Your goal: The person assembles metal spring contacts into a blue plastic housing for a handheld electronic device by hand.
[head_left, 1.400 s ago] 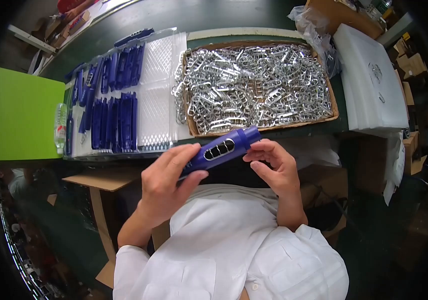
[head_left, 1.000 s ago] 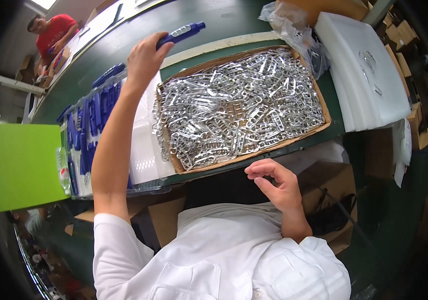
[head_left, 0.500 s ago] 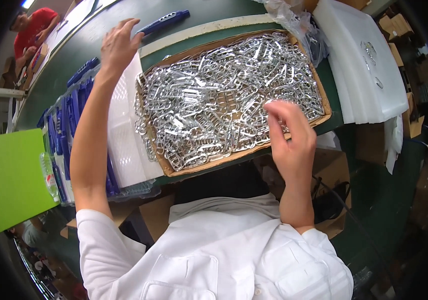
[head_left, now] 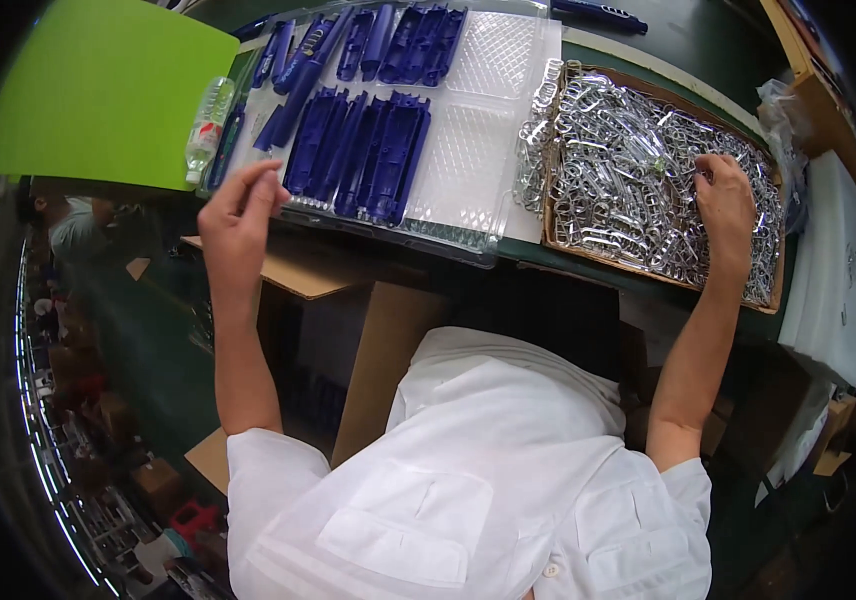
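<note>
My left hand (head_left: 240, 215) is at the front left of a clear plastic tray (head_left: 448, 243). Its thumb and fingers are pressed together beside the blue plastic casings (head_left: 313, 145); anything pinched there is too small to make out. These casings are long, trough-shaped halves lying in rows. My right hand (head_left: 726, 205) reaches into a shallow cardboard box (head_left: 663, 272) full of shiny, loop-shaped metal pieces (head_left: 613, 170). The fingers are curled among the pieces, and I cannot see what they grip.
A bright green board (head_left: 118, 90) and a clear bottle (head_left: 208, 130) stand left of the tray. At the table's back lies a blue elongated assembly (head_left: 600, 15). White foam sheets (head_left: 828, 270) are stacked on the right. Below the table edge sits an open carton (head_left: 378, 340).
The view has turned left, bringing the tray into fuller sight. My left hand has come from near the blue assembly at the back to the tray's front left. My right hand has moved deeper over the box.
</note>
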Motion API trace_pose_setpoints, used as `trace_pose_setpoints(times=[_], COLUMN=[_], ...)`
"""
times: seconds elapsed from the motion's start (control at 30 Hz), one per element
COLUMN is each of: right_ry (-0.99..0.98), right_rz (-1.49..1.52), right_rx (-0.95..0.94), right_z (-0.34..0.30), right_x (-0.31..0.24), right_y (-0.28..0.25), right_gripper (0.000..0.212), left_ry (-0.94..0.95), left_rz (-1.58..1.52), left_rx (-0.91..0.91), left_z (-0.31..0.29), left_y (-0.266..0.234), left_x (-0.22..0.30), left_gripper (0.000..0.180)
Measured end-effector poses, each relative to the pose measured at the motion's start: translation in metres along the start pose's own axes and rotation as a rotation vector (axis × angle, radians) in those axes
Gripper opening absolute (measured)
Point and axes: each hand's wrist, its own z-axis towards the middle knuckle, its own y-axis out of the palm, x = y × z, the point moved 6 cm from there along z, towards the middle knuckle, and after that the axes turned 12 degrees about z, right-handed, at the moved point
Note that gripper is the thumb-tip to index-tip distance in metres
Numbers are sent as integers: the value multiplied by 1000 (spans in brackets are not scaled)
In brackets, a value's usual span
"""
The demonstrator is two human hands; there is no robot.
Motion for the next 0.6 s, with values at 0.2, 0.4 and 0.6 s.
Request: trace_pose_setpoints(times=[0.2,0.4,0.6], right_ry=[7,40,-38], right_rz=[80,157,356], right_rx=[-60,-145,189], right_z=[-2,16,23], right_x=[18,69,78], right_y=[5,27,-12], right_gripper=[28,29,25], left_ry=[-136,-459,-1130], left_rz=[-129,-232,-144], left_rx=[221,-219,-321], left_z=[-88,-194,-375], left_y=[-36,-40,18], left_x=[-46,-155,-448], left_gripper=[18,18,30])
